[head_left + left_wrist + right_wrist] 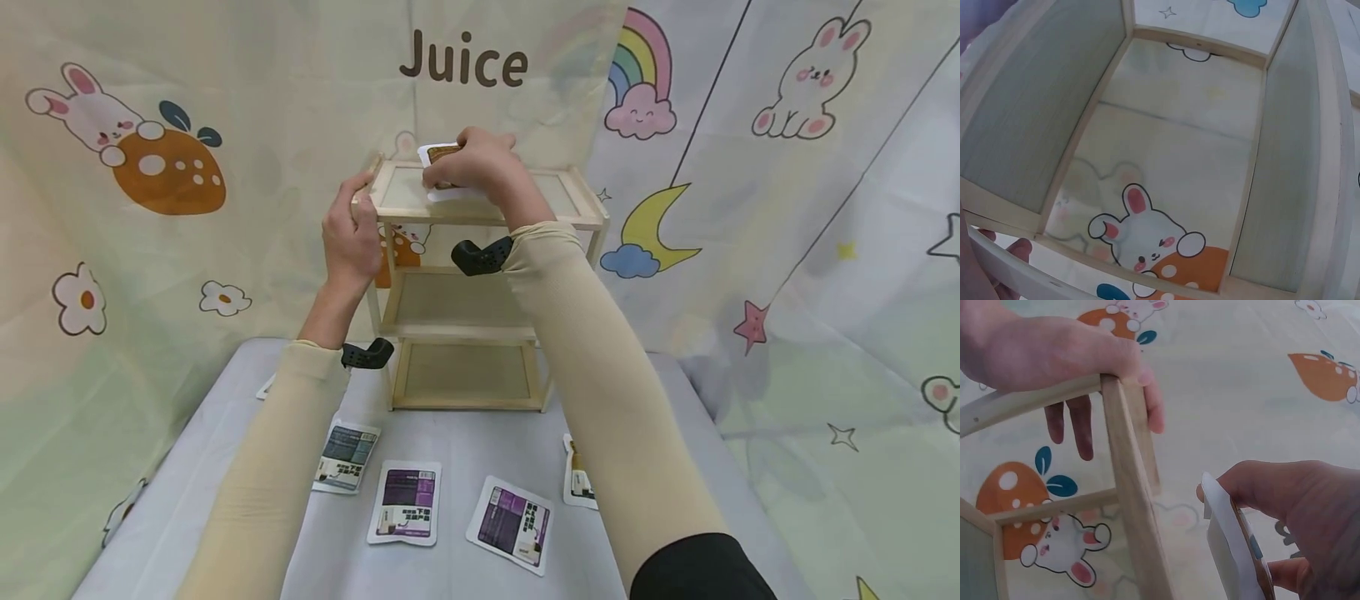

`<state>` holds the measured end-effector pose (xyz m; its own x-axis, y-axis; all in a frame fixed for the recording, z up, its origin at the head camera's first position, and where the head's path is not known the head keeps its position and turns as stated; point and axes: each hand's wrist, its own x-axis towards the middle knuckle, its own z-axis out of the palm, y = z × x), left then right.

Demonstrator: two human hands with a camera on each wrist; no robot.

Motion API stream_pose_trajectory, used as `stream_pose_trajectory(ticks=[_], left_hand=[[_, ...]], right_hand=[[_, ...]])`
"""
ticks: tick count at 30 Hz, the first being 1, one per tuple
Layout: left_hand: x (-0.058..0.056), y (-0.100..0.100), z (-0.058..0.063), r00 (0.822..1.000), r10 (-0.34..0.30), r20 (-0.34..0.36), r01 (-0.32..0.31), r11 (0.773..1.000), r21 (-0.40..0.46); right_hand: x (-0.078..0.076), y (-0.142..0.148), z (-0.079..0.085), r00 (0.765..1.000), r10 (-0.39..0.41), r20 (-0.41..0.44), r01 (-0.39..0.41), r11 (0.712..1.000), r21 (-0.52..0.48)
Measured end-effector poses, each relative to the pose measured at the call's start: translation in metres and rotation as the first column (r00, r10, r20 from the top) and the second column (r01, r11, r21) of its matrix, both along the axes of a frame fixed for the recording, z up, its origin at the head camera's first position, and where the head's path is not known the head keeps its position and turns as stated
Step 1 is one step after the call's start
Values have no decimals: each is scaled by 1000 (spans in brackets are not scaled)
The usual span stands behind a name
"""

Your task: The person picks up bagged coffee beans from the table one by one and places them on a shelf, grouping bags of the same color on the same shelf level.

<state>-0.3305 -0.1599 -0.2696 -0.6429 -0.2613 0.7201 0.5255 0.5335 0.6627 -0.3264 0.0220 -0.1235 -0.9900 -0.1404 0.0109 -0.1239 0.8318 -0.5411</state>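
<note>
A small wooden three-tier shelf rack (pixel 442 332) stands on the white-covered table. At its top left corner my left hand (pixel 351 233) grips the frame; in the right wrist view this left hand (pixel 1079 356) lies over the rail with fingers hanging below it. Above the top tier, my right hand (pixel 487 167) holds a flat white-edged packet (pixel 442 152) with a brown print. Thumb and fingers pinch the packet (pixel 1225 537) at its edges in the right wrist view. The left wrist view shows mostly the rack (pixel 1279 156) from the side.
Purple-printed packets (pixel 406 502) (pixel 512 523) lie in front of the rack. A teal-printed packet (pixel 347 456) lies to the left, and a yellow-printed packet (pixel 579 475) is partly behind my right sleeve. Behind the rack hangs a patterned cloth (pixel 300 100) reading "Juice".
</note>
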Motion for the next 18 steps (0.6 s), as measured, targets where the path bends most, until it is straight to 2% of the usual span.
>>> stream_pose_trajectory(ticks=[6,12,18], left_hand=[[0,0,2,1000,0,-22,0,1000,3],[0,1,2,1000,-4,-7,4,1000,14],[0,1,0,1000,3,-14,-3,1000,24]], right_hand=[[-9,-13,-2,1000,2,14,-3,999,38],[-15,-25,-7,1000,-18,15,18,999,29],[-19,-32,-10,998,12,60,-15,998,56]])
